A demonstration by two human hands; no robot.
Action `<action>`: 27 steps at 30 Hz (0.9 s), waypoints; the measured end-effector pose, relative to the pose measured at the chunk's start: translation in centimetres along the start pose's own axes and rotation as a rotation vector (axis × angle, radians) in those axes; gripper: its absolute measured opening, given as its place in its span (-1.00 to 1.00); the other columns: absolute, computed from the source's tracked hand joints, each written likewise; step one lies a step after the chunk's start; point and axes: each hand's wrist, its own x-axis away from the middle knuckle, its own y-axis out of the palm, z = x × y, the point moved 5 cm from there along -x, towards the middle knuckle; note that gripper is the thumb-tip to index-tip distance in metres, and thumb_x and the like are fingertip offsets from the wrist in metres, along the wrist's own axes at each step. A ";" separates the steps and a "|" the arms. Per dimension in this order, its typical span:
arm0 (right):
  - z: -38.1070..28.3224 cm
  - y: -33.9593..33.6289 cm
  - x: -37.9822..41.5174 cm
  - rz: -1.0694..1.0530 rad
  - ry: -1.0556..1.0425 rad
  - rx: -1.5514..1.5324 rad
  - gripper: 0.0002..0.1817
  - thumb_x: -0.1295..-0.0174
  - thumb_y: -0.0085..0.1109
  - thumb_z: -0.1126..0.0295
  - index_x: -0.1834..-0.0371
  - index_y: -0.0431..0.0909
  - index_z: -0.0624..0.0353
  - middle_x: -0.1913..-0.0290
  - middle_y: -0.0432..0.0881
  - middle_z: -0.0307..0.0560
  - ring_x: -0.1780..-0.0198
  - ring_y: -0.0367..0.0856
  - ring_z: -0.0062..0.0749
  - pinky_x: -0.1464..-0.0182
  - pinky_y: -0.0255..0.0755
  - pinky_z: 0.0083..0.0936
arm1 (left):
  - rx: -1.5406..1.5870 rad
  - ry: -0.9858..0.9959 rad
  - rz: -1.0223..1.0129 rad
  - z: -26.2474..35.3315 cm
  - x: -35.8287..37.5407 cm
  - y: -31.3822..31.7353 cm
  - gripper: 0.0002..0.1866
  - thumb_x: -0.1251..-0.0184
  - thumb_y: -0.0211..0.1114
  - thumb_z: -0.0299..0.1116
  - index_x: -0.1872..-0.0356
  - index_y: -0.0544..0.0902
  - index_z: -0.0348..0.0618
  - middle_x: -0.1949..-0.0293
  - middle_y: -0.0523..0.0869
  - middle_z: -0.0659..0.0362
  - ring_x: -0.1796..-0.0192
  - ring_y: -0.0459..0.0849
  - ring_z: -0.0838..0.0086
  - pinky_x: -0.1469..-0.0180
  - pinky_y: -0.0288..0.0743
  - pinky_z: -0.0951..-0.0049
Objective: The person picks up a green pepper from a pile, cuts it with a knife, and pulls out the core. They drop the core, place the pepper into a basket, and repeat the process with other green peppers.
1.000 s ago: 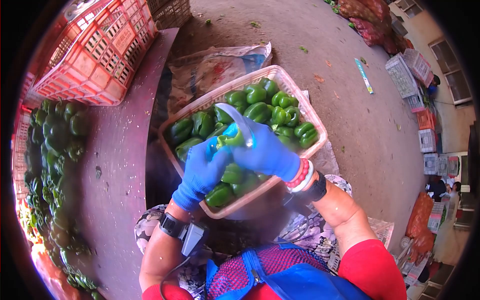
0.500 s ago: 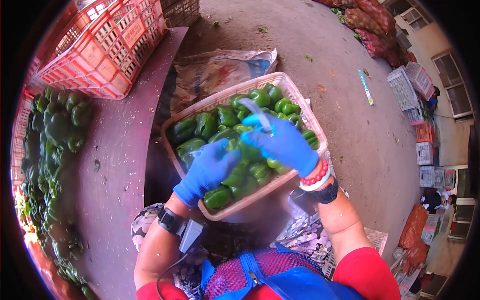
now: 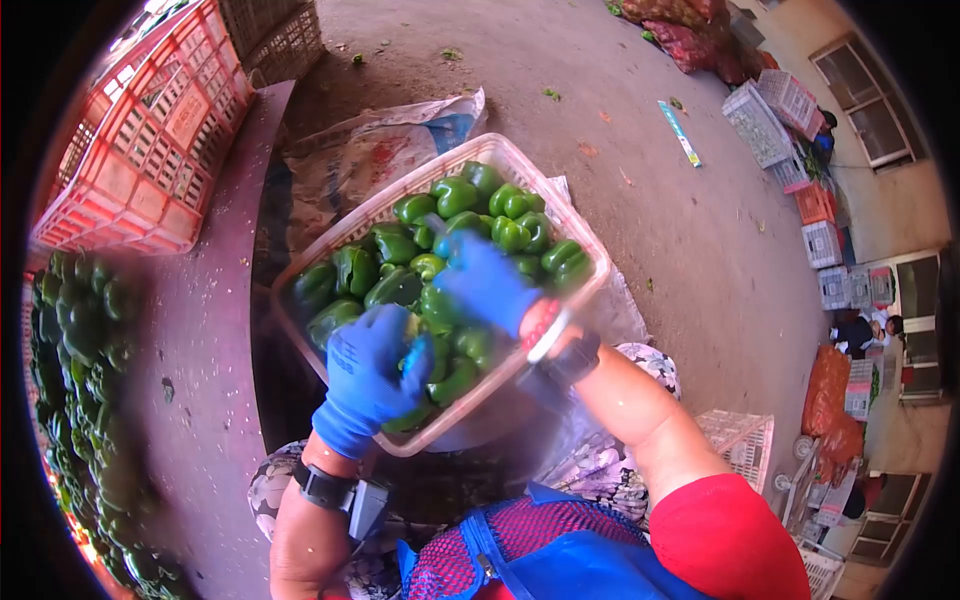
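Both my hands wear blue gloves and are over a pale pink plastic crate [image 3: 588,292] filled with green bell peppers [image 3: 392,243]. My left hand [image 3: 372,372] is curled at the crate's near left side, closed around a green bell pepper that its fingers mostly cover; a pale yellowish spot shows between thumb and fingers. My right hand [image 3: 487,283], smeared by motion, is closed over the middle of the peppers. A knife [image 3: 436,226] with a blurred greyish blade juts from it toward the far left.
Many green peppers [image 3: 85,400] lie heaped along a purplish board [image 3: 200,350] on the left. Red crates [image 3: 165,150] stand at the upper left. A crumpled sack [image 3: 380,150] lies beyond the pepper crate. Stacked crates [image 3: 822,245] and red mesh sacks [image 3: 830,400] line the right wall.
The view has shifted, so the crate appears farther left. My right hand has moved left and nearer to my left hand, with the knife. My left hand stays at the near left part of the crate.
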 end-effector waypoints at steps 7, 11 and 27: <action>12.4 -6.0 -4.4 0.276 0.029 0.178 -0.49 -0.14 0.41 0.33 -0.18 0.51 0.11 0.19 0.69 0.04 0.24 0.67 -0.10 0.21 0.56 -0.19 | -0.049 -0.098 0.163 -1.6 -0.6 -2.5 -0.82 -0.22 0.33 -0.37 0.32 0.52 -0.23 0.46 0.49 -0.05 0.39 0.54 -0.02 0.35 0.38 0.18; 12.4 -6.2 -4.0 0.049 0.333 -0.615 -0.52 -0.15 0.47 0.31 -0.13 0.57 0.16 0.36 0.66 -0.23 0.48 0.55 -0.55 0.45 0.44 -0.55 | -0.045 -0.124 0.185 -2.0 -0.6 -2.7 -0.81 -0.22 0.33 -0.37 0.32 0.51 -0.24 0.46 0.48 -0.08 0.37 0.53 -0.05 0.34 0.39 0.18; 14.5 -4.0 -3.8 0.104 -0.008 0.187 -0.61 -0.02 0.50 0.31 0.11 0.61 0.19 0.20 0.74 0.06 0.14 0.73 -0.05 0.00 0.58 -0.20 | 0.965 -0.583 0.453 -4.8 10.8 -14.5 -0.66 -0.55 0.06 -0.21 0.02 0.58 -0.34 0.42 0.62 0.16 0.68 0.44 0.53 0.60 0.39 0.53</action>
